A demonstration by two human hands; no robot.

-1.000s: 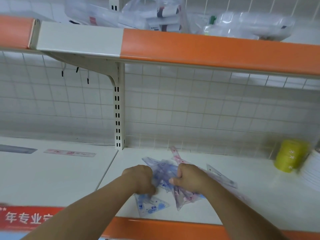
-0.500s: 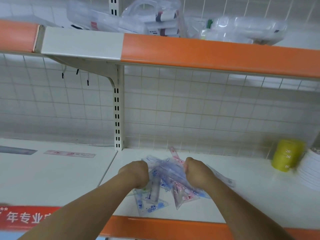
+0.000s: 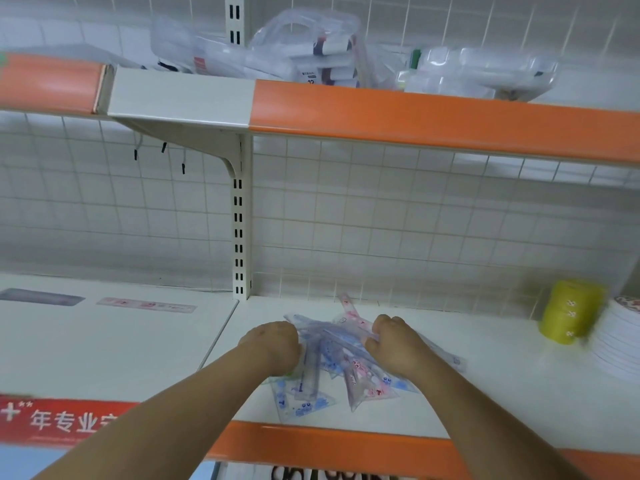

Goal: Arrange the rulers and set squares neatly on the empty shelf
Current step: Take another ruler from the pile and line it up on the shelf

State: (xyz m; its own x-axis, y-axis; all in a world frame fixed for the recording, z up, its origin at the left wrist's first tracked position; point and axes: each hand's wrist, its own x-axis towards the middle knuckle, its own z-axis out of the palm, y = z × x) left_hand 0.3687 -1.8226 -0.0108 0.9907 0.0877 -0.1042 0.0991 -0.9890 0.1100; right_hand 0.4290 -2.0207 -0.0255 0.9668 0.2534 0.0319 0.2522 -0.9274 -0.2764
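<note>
A loose pile of clear plastic rulers and set squares (image 3: 341, 368), printed in blue and pink, lies on the white shelf (image 3: 485, 393) near its front edge. My left hand (image 3: 272, 344) is closed on the pile's left side. My right hand (image 3: 394, 341) is closed on a long packet at the pile's right side. A blue set square (image 3: 301, 405) sticks out at the front, and a pink one (image 3: 367, 389) lies beside it. Two single rulers, one grey (image 3: 41, 296) and one pink (image 3: 145, 304), lie flat on the left shelf section.
A yellow roll (image 3: 568, 311) and a stack of white plates (image 3: 620, 341) stand at the shelf's right end. The upper shelf with its orange edge (image 3: 433, 117) hangs overhead, loaded with clear plastic packs (image 3: 311, 50). A slotted upright post (image 3: 239, 233) divides the wire-grid back wall.
My hands have moved apart, spreading the pile between them. The view has tilted up slightly, bringing more of the upper shelf into sight.
</note>
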